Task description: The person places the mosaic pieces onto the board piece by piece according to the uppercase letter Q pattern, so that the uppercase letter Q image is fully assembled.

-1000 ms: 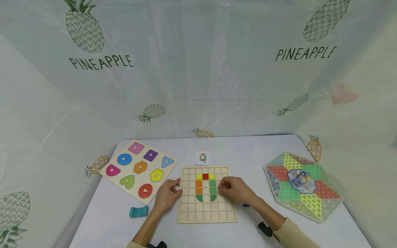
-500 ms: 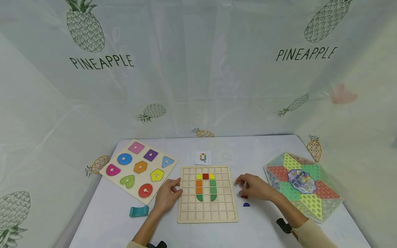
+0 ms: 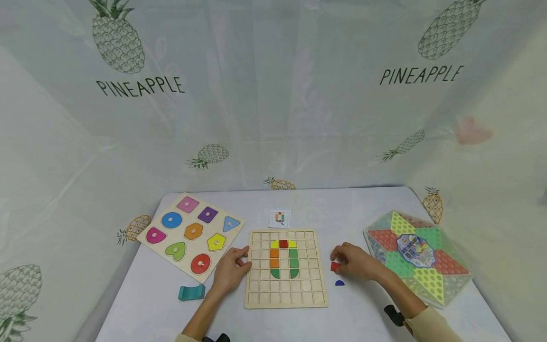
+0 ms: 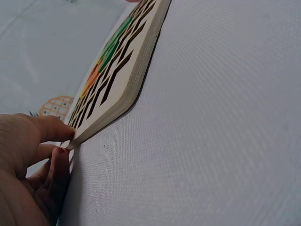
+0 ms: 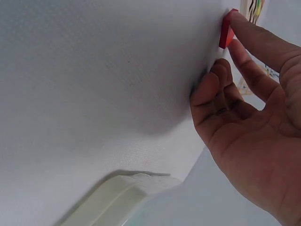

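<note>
A wooden grid board (image 3: 259, 299) lies mid-table. Yellow, red, orange and green tiles (image 3: 294, 262) form a ring in its cells. My left hand (image 3: 231, 270) steadies the board's left edge; in the left wrist view thumb and fingertips meet at its rim. To the right of the board, my right hand (image 3: 356, 262) pinches a red square tile (image 3: 335, 267) between thumb and index finger. In the right wrist view that red tile (image 5: 226, 33) stands tilted at the fingertips, close over the table, with the other fingers curled. A blue half-round tile (image 3: 339, 283) lies just in front of this hand.
A small pattern card (image 3: 279, 218) lies behind the board. At left are a shape puzzle board (image 3: 181, 221) with knobbed pieces and a teal curved block (image 3: 191, 292). A hexagonal Chinese checkers box (image 3: 420, 259) sits at right, near my right forearm. A patterned curtain hangs behind.
My right hand has left the board's right side and moved right to the loose tiles, where it has taken hold of the red tile. My left hand has stayed at the board's edge.
</note>
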Tool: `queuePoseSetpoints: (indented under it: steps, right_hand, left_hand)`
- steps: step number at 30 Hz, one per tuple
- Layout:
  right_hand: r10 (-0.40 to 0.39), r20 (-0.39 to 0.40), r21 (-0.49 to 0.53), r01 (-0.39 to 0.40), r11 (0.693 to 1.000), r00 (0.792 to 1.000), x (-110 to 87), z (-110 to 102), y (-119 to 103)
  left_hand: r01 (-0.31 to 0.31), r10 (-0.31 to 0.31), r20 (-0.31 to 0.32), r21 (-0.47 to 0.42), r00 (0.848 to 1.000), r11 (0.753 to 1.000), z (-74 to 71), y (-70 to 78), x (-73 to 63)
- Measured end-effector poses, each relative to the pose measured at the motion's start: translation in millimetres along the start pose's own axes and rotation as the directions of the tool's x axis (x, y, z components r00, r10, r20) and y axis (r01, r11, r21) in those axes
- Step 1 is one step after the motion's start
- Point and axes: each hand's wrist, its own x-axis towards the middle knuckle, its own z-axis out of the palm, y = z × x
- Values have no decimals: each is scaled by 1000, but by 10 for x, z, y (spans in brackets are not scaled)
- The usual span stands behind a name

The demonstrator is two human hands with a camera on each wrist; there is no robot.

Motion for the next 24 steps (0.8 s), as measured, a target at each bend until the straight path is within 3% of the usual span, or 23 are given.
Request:
queuePoseSetpoints:
  steps: [18, 24]
  right_hand:
    - [-64, 8, -26, 64, 998, 998, 22, 32, -54]
    - [-68, 8, -24, 69, 997, 998, 18, 36, -58]
  left_hand:
    - [26, -26, 11, -9, 1000, 1000, -6, 17, -6]
    - [-1, 1, 2, -11, 1000, 1000, -11, 12, -18]
